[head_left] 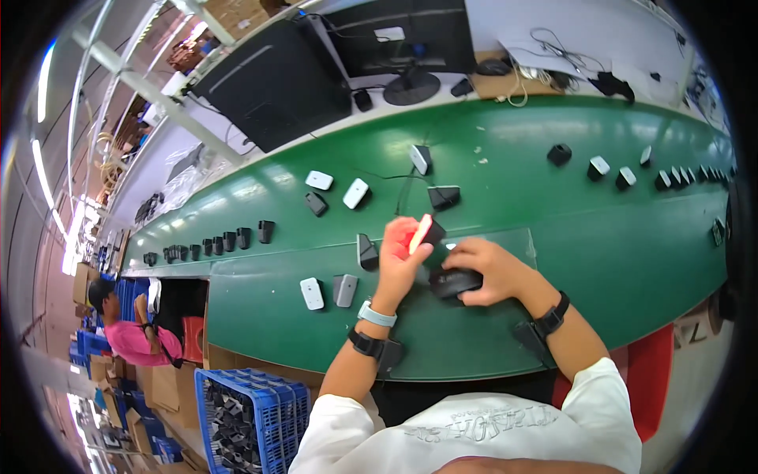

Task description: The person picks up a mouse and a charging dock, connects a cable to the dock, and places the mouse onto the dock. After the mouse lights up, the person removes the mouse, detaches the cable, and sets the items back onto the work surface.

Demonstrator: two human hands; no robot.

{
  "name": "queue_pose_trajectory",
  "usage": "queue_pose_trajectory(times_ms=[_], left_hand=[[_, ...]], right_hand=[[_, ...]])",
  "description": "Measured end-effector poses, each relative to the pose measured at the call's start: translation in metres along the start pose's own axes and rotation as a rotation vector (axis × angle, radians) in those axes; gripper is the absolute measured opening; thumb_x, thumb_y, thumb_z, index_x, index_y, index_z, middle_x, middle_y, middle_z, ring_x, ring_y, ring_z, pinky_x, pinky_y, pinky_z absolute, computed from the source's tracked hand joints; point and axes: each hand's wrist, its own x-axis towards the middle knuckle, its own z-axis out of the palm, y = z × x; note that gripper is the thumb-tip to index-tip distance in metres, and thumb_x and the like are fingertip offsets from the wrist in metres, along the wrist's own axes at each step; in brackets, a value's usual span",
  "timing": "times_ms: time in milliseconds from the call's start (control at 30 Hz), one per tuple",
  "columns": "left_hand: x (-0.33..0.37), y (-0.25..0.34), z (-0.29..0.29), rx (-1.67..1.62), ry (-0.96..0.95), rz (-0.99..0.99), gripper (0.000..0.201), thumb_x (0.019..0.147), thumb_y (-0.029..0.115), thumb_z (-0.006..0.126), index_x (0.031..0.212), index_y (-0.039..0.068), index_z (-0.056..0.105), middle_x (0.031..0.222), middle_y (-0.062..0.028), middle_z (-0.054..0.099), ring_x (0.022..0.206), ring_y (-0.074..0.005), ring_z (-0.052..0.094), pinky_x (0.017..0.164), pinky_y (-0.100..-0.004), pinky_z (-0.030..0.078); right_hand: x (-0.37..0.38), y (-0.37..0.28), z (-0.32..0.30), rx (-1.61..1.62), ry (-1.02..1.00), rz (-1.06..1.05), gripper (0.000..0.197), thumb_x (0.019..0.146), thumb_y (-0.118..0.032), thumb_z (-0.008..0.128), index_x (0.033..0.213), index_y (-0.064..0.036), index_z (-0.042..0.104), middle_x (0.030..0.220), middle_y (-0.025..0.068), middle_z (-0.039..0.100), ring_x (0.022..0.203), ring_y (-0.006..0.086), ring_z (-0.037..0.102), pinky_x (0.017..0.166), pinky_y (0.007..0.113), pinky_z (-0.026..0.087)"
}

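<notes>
My left hand [395,272] is closed around a small wedge-shaped black device [433,232] with a pale front, held up over the table; a red glow shows on the fingers beside it. Lower and to the right, my right hand [499,271] is curled over a rounded black thing [453,284] that looks like a computer mouse, fingers on its top and thumb along its near side. Just left of my left hand stands a black wedge device [367,252]. Nearer me lie a white-faced device [312,293] and a grey-faced one [345,290].
The green table [276,324] carries more devices: a row of black ones [230,241] at left, several white-topped ones [626,178] at right. Monitors [407,39] stand behind. A blue crate [276,411] of black parts is at lower left; a person in pink [134,336] sits beyond.
</notes>
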Motion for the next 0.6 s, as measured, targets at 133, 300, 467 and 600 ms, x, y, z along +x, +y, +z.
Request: queue_pose_trajectory(times_ms=[133, 300, 467, 600], left_hand=[[-0.006, 0.0, 0.0, 0.129, -0.031, 0.038, 0.041, 0.089, -0.002, 0.074, 0.128, 0.001, 0.061, 0.124, -0.0077, 0.064, 0.11, -0.0147, 0.063, 0.093, -0.0286, 0.053], [0.0, 0.008, 0.001, 0.247, -0.099, 0.236, 0.036, 0.084, -0.002, 0.073, 0.12, 0.0, 0.066, 0.123, -0.0111, 0.064, 0.112, -0.0198, 0.063, 0.098, -0.0317, 0.051], [0.002, 0.008, 0.004, 0.347, -0.163, 0.285, 0.037, 0.078, 0.001, 0.074, 0.114, 0.003, 0.066, 0.114, -0.0121, 0.067, 0.102, -0.0229, 0.067, 0.089, -0.0319, 0.053], [0.0, 0.011, 0.008, 0.412, -0.19, 0.291, 0.036, 0.076, 0.004, 0.075, 0.111, 0.003, 0.066, 0.11, -0.0115, 0.068, 0.098, -0.0252, 0.068, 0.086, -0.0342, 0.053]], right_hand=[[0.005, -0.009, -0.006, -0.081, -0.008, -0.06, 0.057, 0.064, -0.028, 0.088, 0.113, -0.0058, 0.071, 0.112, 0.0163, 0.067, 0.1, 0.0373, 0.065, 0.09, 0.045, 0.055], [0.004, 0.005, -0.005, -0.305, 0.483, -0.145, 0.041, 0.074, -0.019, 0.087, 0.11, -0.0081, 0.07, 0.108, 0.012, 0.063, 0.094, 0.0329, 0.061, 0.08, 0.045, 0.053], [0.01, 0.005, -0.006, -0.52, 0.462, -0.099, 0.036, 0.077, -0.012, 0.085, 0.11, -0.0125, 0.071, 0.12, 0.0066, 0.062, 0.109, 0.032, 0.055, 0.092, 0.043, 0.048], [0.006, 0.009, -0.002, -0.584, 0.416, -0.087, 0.032, 0.077, -0.013, 0.085, 0.106, -0.0151, 0.072, 0.12, 0.0003, 0.063, 0.115, 0.0293, 0.052, 0.096, 0.043, 0.043]])
